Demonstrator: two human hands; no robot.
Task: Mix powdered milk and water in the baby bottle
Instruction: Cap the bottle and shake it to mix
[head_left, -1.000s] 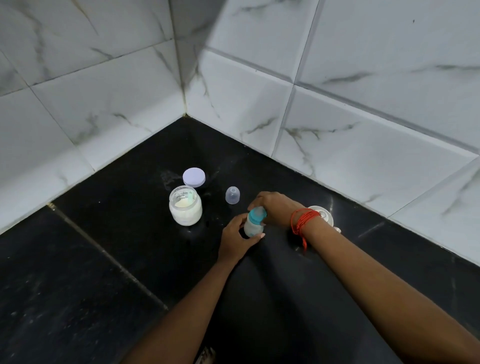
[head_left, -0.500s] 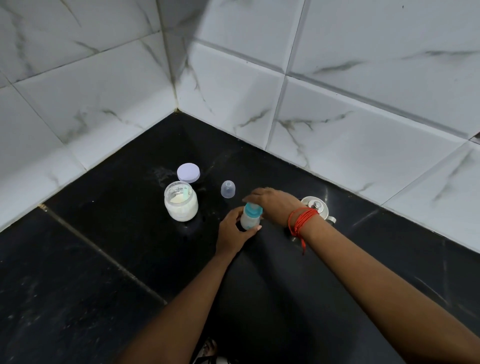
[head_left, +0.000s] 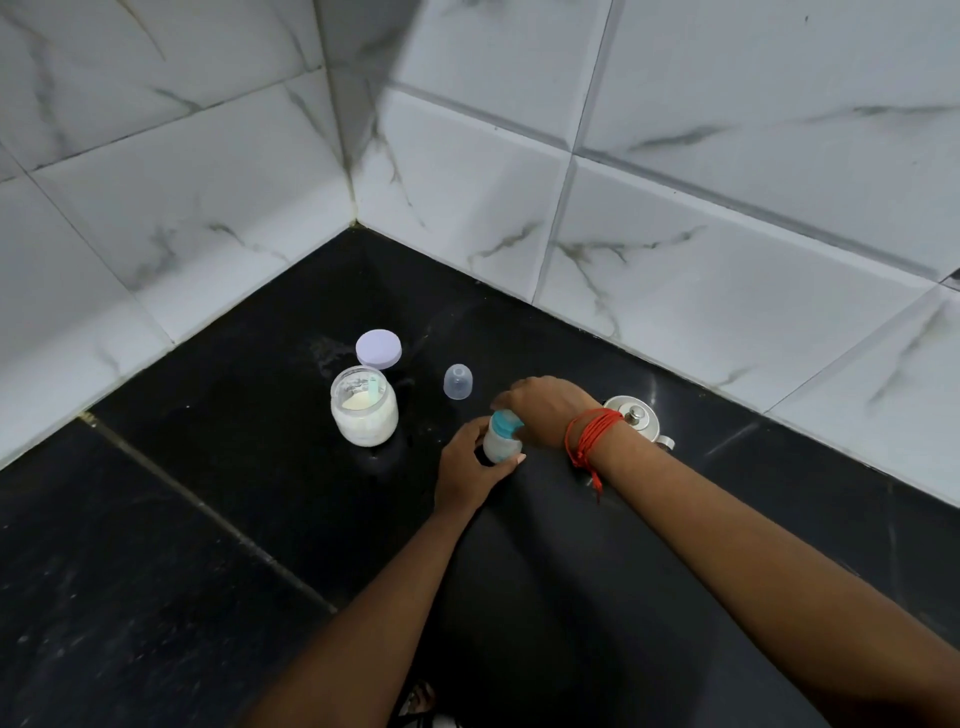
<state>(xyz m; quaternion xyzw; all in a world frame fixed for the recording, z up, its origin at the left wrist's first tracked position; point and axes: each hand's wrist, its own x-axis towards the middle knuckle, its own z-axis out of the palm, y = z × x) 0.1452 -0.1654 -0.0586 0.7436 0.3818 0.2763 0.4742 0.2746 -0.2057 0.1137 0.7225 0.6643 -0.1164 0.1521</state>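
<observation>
A small baby bottle (head_left: 500, 444) with a teal collar stands on the black counter (head_left: 218, 519). My left hand (head_left: 467, 467) grips its body from the left. My right hand (head_left: 545, 408) covers its top, fingers curled round the teal collar; the teat is hidden under it. Left of them is an open jar of milk powder (head_left: 364, 406) with a scoop inside. The jar's lilac lid (head_left: 378, 348) lies flat behind it. A clear bottle cap (head_left: 458, 382) stands between the jar and my right hand.
A steel vessel with a knobbed lid (head_left: 636, 418) sits just behind my right wrist, partly hidden. White marble-pattern wall tiles (head_left: 675, 249) close the corner at the back and left. A seam (head_left: 208, 514) crosses the counter at the left.
Both hands stay on the bottle. My right hand has shifted slightly over the teal collar. The view has drifted a little.
</observation>
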